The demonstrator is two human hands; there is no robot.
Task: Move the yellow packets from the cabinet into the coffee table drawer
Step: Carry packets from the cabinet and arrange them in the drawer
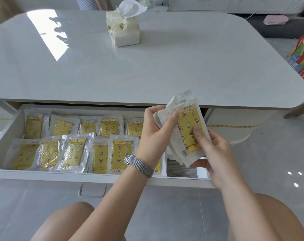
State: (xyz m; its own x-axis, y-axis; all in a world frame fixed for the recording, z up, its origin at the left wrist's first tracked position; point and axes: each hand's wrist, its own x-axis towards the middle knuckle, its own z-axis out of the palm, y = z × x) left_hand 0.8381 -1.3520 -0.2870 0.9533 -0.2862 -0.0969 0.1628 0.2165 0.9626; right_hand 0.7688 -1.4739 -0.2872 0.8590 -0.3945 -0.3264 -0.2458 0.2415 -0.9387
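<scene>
The coffee table drawer [6, 126] stands pulled out below the white table top. Several yellow packets [102, 153] in clear wrappers lie in two rows inside it, filling its left and middle. Above the drawer's right end I hold a small stack of yellow packets [189, 122], upright and slightly tilted. My right hand [215, 153] grips the stack from below, thumb on the front packet. My left hand [158, 131], with a mesh watch band on the wrist, pinches the stack's upper left edge. The cabinet is not in view.
A tissue pack [125, 30] stands on the coffee table top [182, 66] at the back. A red and green gift bag [302, 60] sits on the floor at the right. The drawer's handle [93, 190] faces my knees.
</scene>
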